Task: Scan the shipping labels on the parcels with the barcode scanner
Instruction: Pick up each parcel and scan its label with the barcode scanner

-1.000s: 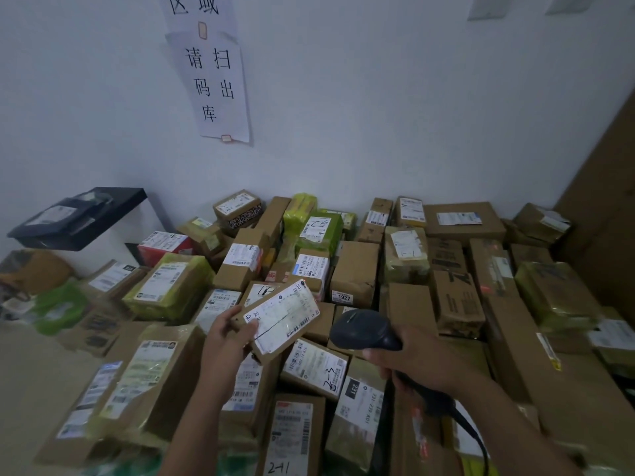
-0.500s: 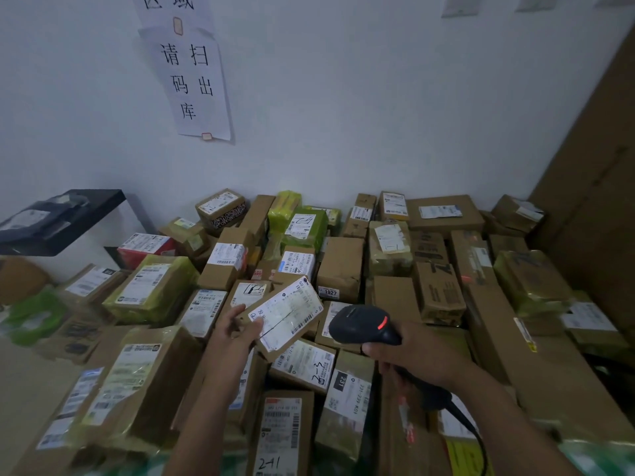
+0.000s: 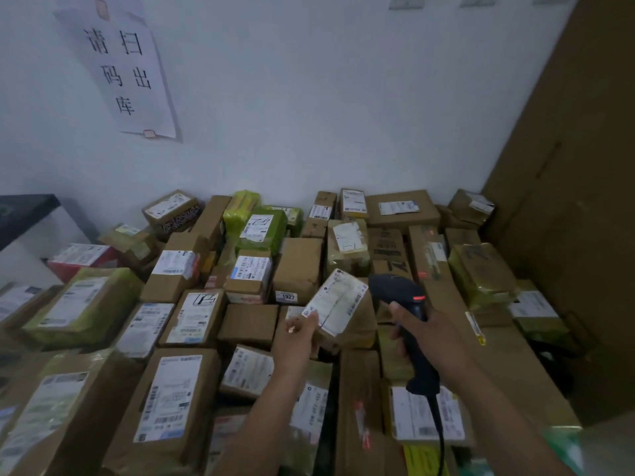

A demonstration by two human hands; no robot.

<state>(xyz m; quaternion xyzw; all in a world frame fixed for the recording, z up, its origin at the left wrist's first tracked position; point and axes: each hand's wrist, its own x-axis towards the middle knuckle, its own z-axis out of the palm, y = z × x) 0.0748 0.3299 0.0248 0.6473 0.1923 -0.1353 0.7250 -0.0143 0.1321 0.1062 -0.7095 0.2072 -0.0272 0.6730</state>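
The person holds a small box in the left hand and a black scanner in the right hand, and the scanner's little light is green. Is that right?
Not quite. The head view shows the light on the barcode scanner glowing red, not green. The rest is right: the left hand holds the small parcel, and the right hand grips the scanner.

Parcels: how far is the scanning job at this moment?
Done: nothing marks any parcel as scanned, so I cannot tell. In hand: the left hand holds a small box, label up, and the right hand grips the scanner, red light on, beside it. Left: probably most of the pile of labelled parcels.
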